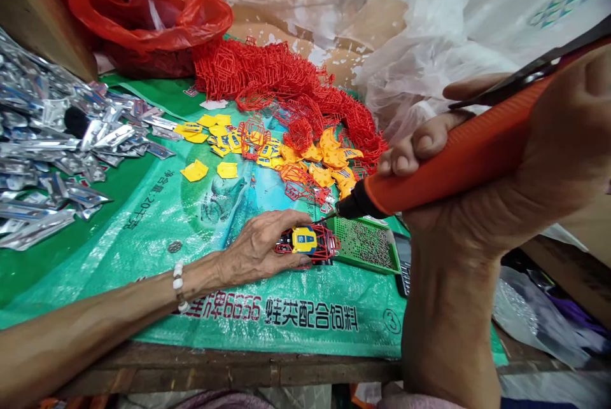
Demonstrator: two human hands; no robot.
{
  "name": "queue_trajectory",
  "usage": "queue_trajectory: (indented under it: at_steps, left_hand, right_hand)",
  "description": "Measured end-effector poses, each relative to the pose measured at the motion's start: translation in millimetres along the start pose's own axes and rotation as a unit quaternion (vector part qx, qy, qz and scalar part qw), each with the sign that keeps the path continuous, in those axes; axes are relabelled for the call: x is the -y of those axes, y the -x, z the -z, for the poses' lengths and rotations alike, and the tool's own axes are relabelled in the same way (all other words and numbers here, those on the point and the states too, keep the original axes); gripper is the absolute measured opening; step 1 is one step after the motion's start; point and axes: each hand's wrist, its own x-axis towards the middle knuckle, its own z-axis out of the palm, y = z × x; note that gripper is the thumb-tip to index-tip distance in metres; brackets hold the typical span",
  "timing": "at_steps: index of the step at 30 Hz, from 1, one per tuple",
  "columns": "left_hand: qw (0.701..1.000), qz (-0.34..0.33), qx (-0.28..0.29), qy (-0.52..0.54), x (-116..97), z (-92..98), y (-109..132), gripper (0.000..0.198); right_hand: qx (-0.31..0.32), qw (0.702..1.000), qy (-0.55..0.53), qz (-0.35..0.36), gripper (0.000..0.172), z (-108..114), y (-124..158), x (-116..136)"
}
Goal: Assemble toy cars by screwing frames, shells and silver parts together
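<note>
we start at the left hand (267, 243), fingers and thumb gripping a small toy car (304, 240) from its far and near sides, down on the green printed sheet (143, 275). the right hand (539, 185) is wrapped round an orange power driver (458, 148), its thin bit angled at the car's far edge; whether it sits in a screw we can't tell. here's our worry: with the driver leaning like that, the bit could skid off and jab the left fingertips, and a loose pinch could let the car twist. the green tray (367, 265) of tiny screws sits just beside, so a knock could spill it. outward we go: yellow panels (226, 170), a heap of red frames (286, 72), silver strips (42, 142) off left, a red bag (147, 21), clear plastic (429, 46) behind, a wooden table edge (286, 367) up front
</note>
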Motion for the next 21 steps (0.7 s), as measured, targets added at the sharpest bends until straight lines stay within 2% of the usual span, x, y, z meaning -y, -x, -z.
queue_trajectory:
  at_steps: [6,9,12,21]
  left_hand:
    - [1.0,0.019,0.007,0.001,2,-0.2,2,0.06]
    - [1.0,-0.013,0.007,-0.011,1,2.1,1,0.057]
    - [0.999,-0.037,0.006,-0.021,-1,5.0,-2,0.054]
    - [0.998,-0.046,-0.018,-0.037,-6,8.1,-4,0.052]
  right_hand:
    - [-0.04,0.999,-0.036,0.005,0.036,-5,1,0]
    - [-0.052,0.998,-0.036,0.002,0.037,-6,-3,-2]
    - [-0.056,0.997,-0.034,0.037,0.037,-6,-8,-3]
    - [-0.042,0.998,-0.043,0.031,0.04,-5,-2,5]
